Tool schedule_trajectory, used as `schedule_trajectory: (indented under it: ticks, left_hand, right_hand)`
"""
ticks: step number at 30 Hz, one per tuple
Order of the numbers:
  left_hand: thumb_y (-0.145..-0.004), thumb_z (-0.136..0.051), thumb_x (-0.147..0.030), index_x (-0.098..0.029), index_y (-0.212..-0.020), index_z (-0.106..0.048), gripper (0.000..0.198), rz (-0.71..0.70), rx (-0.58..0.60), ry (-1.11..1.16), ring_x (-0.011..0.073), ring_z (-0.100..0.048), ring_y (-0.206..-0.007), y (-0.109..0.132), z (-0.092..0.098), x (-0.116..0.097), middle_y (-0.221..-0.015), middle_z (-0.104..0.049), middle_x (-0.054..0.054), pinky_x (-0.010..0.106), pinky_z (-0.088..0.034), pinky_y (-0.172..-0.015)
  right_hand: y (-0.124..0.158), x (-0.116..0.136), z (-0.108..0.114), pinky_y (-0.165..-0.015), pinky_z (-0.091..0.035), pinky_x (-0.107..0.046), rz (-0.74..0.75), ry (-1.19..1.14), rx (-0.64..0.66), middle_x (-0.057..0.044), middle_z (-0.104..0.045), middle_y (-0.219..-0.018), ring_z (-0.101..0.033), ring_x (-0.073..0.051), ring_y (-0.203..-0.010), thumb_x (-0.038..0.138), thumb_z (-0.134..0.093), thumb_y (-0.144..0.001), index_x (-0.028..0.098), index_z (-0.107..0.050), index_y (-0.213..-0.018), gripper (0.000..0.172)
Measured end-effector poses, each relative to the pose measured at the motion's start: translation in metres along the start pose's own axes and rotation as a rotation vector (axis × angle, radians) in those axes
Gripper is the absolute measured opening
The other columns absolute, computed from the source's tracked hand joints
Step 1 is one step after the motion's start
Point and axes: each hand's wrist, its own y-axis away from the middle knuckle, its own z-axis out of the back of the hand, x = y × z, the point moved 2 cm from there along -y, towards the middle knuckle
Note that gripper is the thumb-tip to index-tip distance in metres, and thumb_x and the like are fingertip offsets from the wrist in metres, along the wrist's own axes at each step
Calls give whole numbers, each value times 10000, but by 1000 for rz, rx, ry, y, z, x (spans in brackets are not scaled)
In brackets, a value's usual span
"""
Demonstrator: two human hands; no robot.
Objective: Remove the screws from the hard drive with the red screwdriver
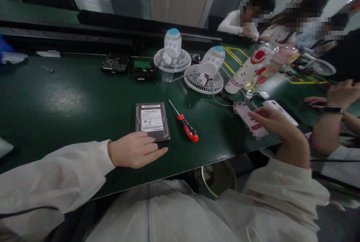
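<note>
A hard drive (152, 120) with a white label lies flat on the green table. My left hand (137, 150) rests palm down at its near edge, fingers loosely stretched and overlapping its corner, gripping nothing. Right of the drive lies a red and black screwdriver (189, 128), its shaft pointing away from me and to the left. Over at the right, my right hand (271, 120) is at a phone (250, 120) with a pinkish lit screen lying on the table. Its fingertips are at the screen, and the hand is not wrapped around the phone.
Two white fans (204, 79) stand face down behind the screwdriver, among small screws. Further left are two more drives (144, 71), one with a bare circuit board. A white bottle (244, 69) and a white phone (279, 111) are at right, near another person's arm (327, 129). A basket (229, 178) sits below.
</note>
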Motion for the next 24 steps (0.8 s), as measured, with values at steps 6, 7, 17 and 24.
schedule_trajectory:
  ticks: [6, 7, 17, 24]
  left_hand:
    - [-968, -534, -135, -83, -1142, -655, 218, 129, -4, -61, 136, -647, -599, 10, 5, 7, -726, -716, 7, 290, -453, -553]
    - [-978, -549, -181, -83, -1154, -650, 226, 154, 8, -68, 141, -649, -600, 12, 6, 9, -752, -729, 17, 293, -448, -545]
    - [-935, -666, -235, -77, -1098, -669, 226, 93, 21, -129, 120, -614, -588, 34, 25, 19, -718, -708, 5, 275, -398, -535]
    - [-949, -629, -179, -87, -1072, -653, 155, 68, 36, -121, 115, -602, -584, 41, 25, 19, -720, -695, -4, 274, -424, -532]
  right_hand:
    - [38, 84, -60, -812, -593, -319, 296, -16, 326, -58, -674, -1055, -661, -132, -901, 423, -586, -989, 133, -637, -1134, 328]
    - [41, 95, -67, -803, -591, -312, 333, -8, 340, -53, -675, -1034, -658, -126, -884, 423, -583, -990, 134, -640, -1118, 321]
    - [26, 134, -75, -971, -565, -422, 547, 227, 352, -93, -635, -1247, -636, -195, -1115, 395, -602, -979, 155, -618, -1232, 349]
    - [-21, 127, -60, -941, -576, -371, 588, 304, 516, -91, -644, -1237, -645, -177, -1079, 399, -591, -986, 178, -639, -1202, 313]
